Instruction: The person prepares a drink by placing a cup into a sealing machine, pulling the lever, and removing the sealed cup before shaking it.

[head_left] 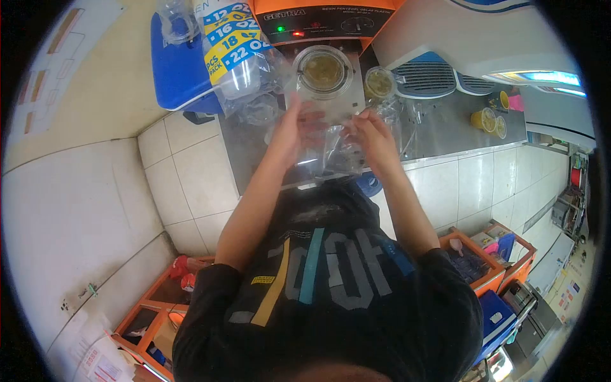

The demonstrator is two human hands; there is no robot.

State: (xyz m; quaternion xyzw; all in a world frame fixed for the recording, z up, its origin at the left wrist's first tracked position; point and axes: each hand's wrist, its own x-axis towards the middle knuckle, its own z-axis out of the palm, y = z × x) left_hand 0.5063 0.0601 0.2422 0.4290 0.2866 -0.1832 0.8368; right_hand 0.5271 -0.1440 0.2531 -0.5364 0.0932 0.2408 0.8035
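Both hands are over a clear plastic sheet at the front of the orange cup sealing machine. My left hand has its fingers spread, and clear film lies behind them. With fingers pinched, my right hand grips the edge of the clear plastic. Just beyond the hands a cup with yellowish contents sits in the machine's round holder. Right of it stands another filled cup.
A pack of clear cups and a blue container are on the left. A blue-and-white vented device stands right of the machine. Farther right are filled cups near the metal table's end.
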